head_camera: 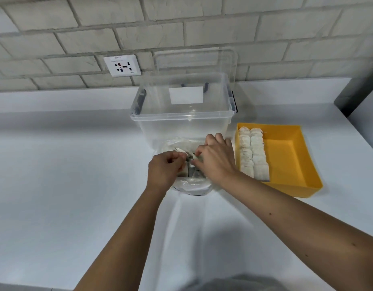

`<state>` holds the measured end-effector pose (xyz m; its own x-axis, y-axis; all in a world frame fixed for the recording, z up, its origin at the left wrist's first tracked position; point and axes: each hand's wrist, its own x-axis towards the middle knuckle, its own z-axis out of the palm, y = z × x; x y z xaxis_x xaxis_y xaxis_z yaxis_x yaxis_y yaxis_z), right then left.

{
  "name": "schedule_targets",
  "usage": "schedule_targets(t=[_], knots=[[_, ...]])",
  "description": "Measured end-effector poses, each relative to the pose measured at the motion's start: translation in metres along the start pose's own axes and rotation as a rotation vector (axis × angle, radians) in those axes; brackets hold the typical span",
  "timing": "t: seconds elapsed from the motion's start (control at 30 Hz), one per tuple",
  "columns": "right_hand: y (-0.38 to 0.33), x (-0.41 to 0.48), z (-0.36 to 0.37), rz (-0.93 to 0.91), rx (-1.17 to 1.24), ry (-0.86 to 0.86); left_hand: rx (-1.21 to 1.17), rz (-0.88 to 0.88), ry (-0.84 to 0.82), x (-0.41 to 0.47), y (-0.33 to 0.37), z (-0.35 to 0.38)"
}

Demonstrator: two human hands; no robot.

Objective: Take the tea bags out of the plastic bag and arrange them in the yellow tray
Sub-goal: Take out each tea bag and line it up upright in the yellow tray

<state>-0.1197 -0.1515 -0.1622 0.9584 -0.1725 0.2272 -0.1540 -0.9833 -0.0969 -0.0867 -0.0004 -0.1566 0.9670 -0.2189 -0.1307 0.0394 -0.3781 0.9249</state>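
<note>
— Mid-counter, the left hand (163,169) has its fingers curled, pinching the plastic bag (192,186) at its mouth.
— Right hand (217,158) is inside, thumb and forefinger nipping a tea bag (194,157). At the right edge, the yellow tray (290,156) has two rows of tea bags (253,154) along its left wall.

Mid white flat counter (76,164): clear rectangular plastic storage box (181,122), top open. Behind box, leaning on pale grey brick wall (202,28): clear flat plastic lid (202,59). On wall left of lid: white square wall socket (122,65). Just right of box, on counter: yellow rectangular plastic tray (290,148). In tray, along left wall: white paper tea bags (252,152), two rows side by side, running front to back. Just before box: crumpled clear plastic bag (194,186), loose grey-and-white tea bags (191,165) inside. Over bag: left grip (164,169) and right grip (217,156), side by side, both down among bag's contents.
</note>
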Motion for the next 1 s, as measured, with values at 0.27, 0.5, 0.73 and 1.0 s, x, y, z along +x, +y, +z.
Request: schedule_targets(t=[0.27, 0.5, 0.73, 1.0], knots=[[0.006, 0.007, 0.009, 0.018, 0.016, 0.017, -0.024, -0.048, -0.033, 0.004, -0.013, -0.003], [0.035, -0.005, -0.031, 0.217, 0.941, -0.095, -0.348, -0.220, -0.206, -0.005, -0.001, -0.002], [0.043, -0.017, -0.054, 0.222, 1.241, -0.198, -0.571, -0.275, -0.421, -0.020, 0.017, 0.013], [0.038, -0.019, -0.053, 0.229, 1.195, -0.181, -0.614, -0.241, -0.272, -0.023, 0.016, 0.013]])
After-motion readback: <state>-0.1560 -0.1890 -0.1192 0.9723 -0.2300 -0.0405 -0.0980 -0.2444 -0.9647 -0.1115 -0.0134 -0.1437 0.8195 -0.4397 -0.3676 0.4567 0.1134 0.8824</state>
